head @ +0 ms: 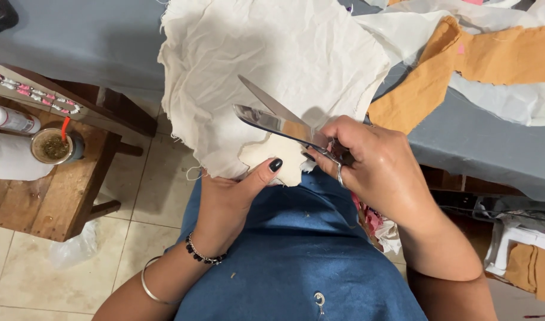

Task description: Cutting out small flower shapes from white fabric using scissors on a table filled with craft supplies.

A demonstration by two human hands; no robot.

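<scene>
Scissors cutting cream cloth over a blue lap.

Right hand (376, 169) grips the handles of long silver metal scissors (278, 122), blades parted over the crumpled cream cotton cloth (266, 65). Left hand (234, 196) pinches that cloth's lower edge, dark-nailed thumb on top, just left of the scissors. Right of the cloth lie ochre fabric strips (463, 65) on a grey table (486, 142); far left stands a wooden stool (52, 196) bearing a small round cup (53, 147).

Grey table (481, 142) bears ochre fabric strips (463, 65).
</scene>
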